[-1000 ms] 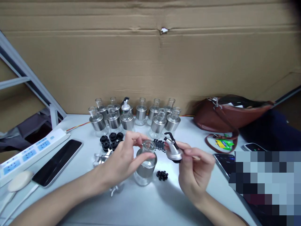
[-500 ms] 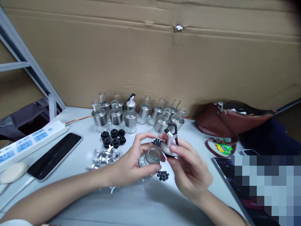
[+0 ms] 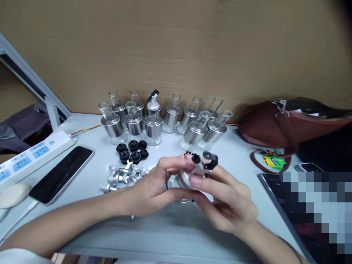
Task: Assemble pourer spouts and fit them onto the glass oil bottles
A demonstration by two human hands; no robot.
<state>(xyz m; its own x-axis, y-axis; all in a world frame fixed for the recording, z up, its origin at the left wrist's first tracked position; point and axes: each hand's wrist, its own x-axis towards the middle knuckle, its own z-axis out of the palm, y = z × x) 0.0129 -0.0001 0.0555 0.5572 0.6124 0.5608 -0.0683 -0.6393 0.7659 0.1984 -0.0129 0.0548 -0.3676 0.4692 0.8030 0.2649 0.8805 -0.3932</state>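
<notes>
My left hand (image 3: 156, 187) is closed round the neck of a glass bottle (image 3: 172, 182), which tilts to the right; fingers hide much of it. In my right hand (image 3: 228, 198) is a silver pourer cap (image 3: 188, 179) with a black spout tip and a black flip lid, held at the bottle's mouth. How far it sits on the mouth is hidden by my fingers. Left of my hands lie several black rubber stoppers (image 3: 135, 157) and a pile of silver plastic parts (image 3: 123, 175). Small black pieces (image 3: 189, 153) show partly behind my fingers.
Several steel-banded glass bottles (image 3: 134, 124) stand at the back, one with a pourer cap (image 3: 154, 102). A phone (image 3: 62, 174) and a power strip (image 3: 35, 157) lie left. A brown bag (image 3: 305, 124) and a dark-screened device (image 3: 271, 192) are right. Cardboard (image 3: 165, 47) rises behind.
My right hand has brought the pourer cap left and down onto the bottle's mouth, where before the two were apart. The camera view has shifted slightly.
</notes>
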